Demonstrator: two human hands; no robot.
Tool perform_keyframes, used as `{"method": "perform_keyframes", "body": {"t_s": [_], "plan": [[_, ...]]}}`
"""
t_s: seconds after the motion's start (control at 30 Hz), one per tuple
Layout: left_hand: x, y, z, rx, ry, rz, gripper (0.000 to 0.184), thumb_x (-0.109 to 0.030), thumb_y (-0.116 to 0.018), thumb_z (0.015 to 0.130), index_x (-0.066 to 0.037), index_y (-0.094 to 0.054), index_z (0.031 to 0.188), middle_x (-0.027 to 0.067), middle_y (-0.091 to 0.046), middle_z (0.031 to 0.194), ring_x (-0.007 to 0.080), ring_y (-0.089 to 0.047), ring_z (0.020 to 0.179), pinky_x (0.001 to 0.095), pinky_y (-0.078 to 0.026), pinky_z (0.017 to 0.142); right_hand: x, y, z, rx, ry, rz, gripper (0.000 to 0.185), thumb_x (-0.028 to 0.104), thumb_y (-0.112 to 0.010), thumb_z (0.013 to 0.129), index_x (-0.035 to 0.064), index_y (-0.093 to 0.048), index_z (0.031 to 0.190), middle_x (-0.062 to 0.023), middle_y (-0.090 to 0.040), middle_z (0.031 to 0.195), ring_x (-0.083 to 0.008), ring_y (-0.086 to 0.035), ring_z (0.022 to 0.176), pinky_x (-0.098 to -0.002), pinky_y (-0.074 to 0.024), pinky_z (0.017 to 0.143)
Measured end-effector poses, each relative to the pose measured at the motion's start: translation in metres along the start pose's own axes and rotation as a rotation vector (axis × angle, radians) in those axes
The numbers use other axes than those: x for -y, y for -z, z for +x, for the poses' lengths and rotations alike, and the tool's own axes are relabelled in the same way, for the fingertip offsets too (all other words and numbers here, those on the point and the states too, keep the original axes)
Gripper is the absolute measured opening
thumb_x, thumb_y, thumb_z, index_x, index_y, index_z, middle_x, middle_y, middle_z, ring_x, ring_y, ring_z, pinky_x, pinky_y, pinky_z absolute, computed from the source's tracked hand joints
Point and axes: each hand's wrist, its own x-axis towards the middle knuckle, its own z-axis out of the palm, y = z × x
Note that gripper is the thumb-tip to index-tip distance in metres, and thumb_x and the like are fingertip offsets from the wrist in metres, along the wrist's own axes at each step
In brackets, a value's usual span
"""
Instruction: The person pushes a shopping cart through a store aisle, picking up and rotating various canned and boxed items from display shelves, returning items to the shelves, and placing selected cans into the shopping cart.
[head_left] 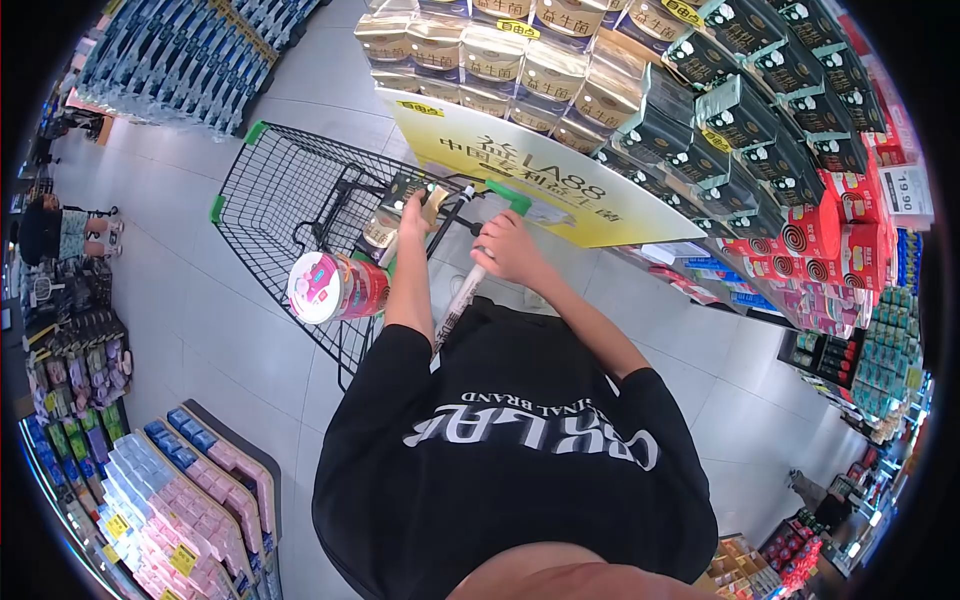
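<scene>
My left hand (412,216) reaches over the child-seat end of a black wire shopping cart (275,190) with green corners. Its fingers are closed on a gold-and-black sanitary pad pack (436,203); the grip is partly hidden. Just left of that hand, another gold-and-dark pack (380,232) is in the cart. A round pink tub with a white lid (318,287) sits nearer me on the cart's left part. My right hand (506,248) is wrapped around the cart's handle bar (466,293), close to its green end (510,197).
A display of gold packs (490,60) and black packs (740,110) stands ahead, with a yellow-white sign board (540,180) along its front edge. Pink and blue packs (180,510) are stacked at lower left. A person (70,230) is at far left. Grey tiled floor (220,320) lies between.
</scene>
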Motion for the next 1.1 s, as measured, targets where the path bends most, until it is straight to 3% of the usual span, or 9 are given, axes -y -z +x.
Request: {"method": "perform_keyframes", "body": {"t_s": [0.07, 0.2, 0.3, 0.53, 0.7, 0.87, 1.0, 1.03, 1.1], "plan": [[0.018, 0.01, 0.04, 0.077, 0.001, -0.174, 0.065, -0.045, -0.063, 0.083, -0.011, -0.043, 0.134, 0.0114, -0.046, 0.138, 0.0318, -0.042, 0.125, 0.0642, -0.027, 0.1, -0.001, 0.0, 0.002, -0.014, -0.003, 0.004, 0.016, 0.025, -0.065, 0.077, 0.0097, -0.067, 0.079, -0.0037, -0.057, 0.08, -0.0225, -0.052, 0.092, -0.0428, -0.0337, 0.099], [0.013, -0.001, -0.003, 0.039, 0.031, -0.242, 0.066, -0.055, -0.059, 0.082, -0.013, -0.045, 0.131, 0.0092, -0.053, 0.127, 0.0272, -0.048, 0.113, 0.0531, -0.035, 0.095, -0.001, -0.001, 0.001, -0.02, -0.02, 0.012, 0.015, 0.025, -0.065, 0.077, 0.0101, -0.067, 0.078, -0.0039, -0.056, 0.08, -0.0227, -0.051, 0.092, -0.0435, -0.0337, 0.1], [0.02, 0.012, 0.026, 0.138, -0.053, -0.267, 0.068, -0.061, -0.057, 0.081, -0.014, -0.047, 0.129, 0.0078, -0.054, 0.123, 0.0244, -0.049, 0.107, 0.0486, -0.037, 0.09, 0.0, -0.004, 0.001, -0.031, -0.038, 0.024, 0.015, 0.024, -0.065, 0.077, 0.0102, -0.067, 0.078, -0.004, -0.056, 0.08, -0.0228, -0.052, 0.092, -0.0437, -0.0337, 0.1], [0.009, -0.005, -0.029, 0.046, 0.011, -0.281, 0.064, -0.067, -0.054, 0.079, -0.022, -0.052, 0.124, 0.0022, -0.055, 0.123, 0.0221, -0.045, 0.112, 0.0469, -0.034, 0.089, 0.002, -0.001, -0.003, -0.05, -0.029, 0.008, 0.014, 0.024, -0.066, 0.075, 0.0098, -0.067, 0.076, -0.0036, -0.057, 0.081, -0.0234, -0.051, 0.091, -0.0431, -0.0344, 0.098], [0.013, 0.001, -0.011, -0.034, 0.023, -0.225, 0.05, -0.06, -0.065, 0.077, -0.023, -0.057, 0.11, 0.0025, -0.058, 0.113, 0.0219, -0.048, 0.104, 0.0452, -0.037, 0.084, 0.001, -0.002, -0.006, -0.094, -0.028, 0.019, 0.02, 0.029, -0.065, 0.075, 0.0092, -0.068, 0.071, -0.0041, -0.057, 0.076, -0.0242, -0.052, 0.089, -0.0424, -0.0359, 0.097], [0.009, 0.007, -0.026, 0.081, -0.011, -0.278, 0.037, -0.044, -0.062, 0.08, -0.018, -0.058, 0.106, 0.0029, -0.062, 0.093, 0.0202, -0.055, 0.074, 0.0293, -0.037, 0.052, -0.005, -0.003, -0.01, -0.123, 0.016, 0.093, 0.022, 0.03, -0.066, 0.076, 0.0091, -0.067, 0.07, -0.0042, -0.056, 0.075, -0.0238, -0.052, 0.086, -0.0415, -0.0359, 0.095], [0.011, 0.008, -0.034, 0.054, -0.063, -0.241, 0.039, -0.043, -0.062, 0.081, -0.014, -0.057, 0.107, 0.0064, -0.059, 0.093, 0.0237, -0.053, 0.073, 0.0321, -0.041, 0.053, -0.004, -0.001, -0.008, -0.13, 0.031, 0.074, 0.024, 0.032, -0.065, 0.078, 0.0091, -0.067, 0.07, -0.0042, -0.056, 0.073, -0.0234, -0.052, 0.084, -0.0405, -0.0363, 0.094], [0.009, 0.016, -0.022, 0.079, -0.025, -0.243, 0.043, -0.038, -0.063, 0.082, -0.01, -0.057, 0.115, 0.0093, -0.061, 0.106, 0.0271, -0.059, 0.086, 0.0361, -0.047, 0.064, -0.004, 0.001, -0.007, -0.123, 0.029, 0.053, 0.024, 0.032, -0.065, 0.078, 0.0091, -0.067, 0.07, -0.0041, -0.056, 0.073, -0.0233, -0.052, 0.083, -0.0402, -0.0364, 0.094], [0.007, 0.014, -0.03, 0.057, -0.031, -0.198, 0.044, -0.037, -0.061, 0.082, -0.009, -0.057, 0.115, 0.0107, -0.061, 0.106, 0.0279, -0.059, 0.086, 0.0348, -0.046, 0.063, -0.005, 0.001, -0.007, -0.131, 0.044, 0.062, 0.025, 0.032, -0.064, 0.079, 0.009, -0.067, 0.07, -0.0038, -0.056, 0.072, -0.0232, -0.052, 0.083, -0.04, -0.0364, 0.093]]}}
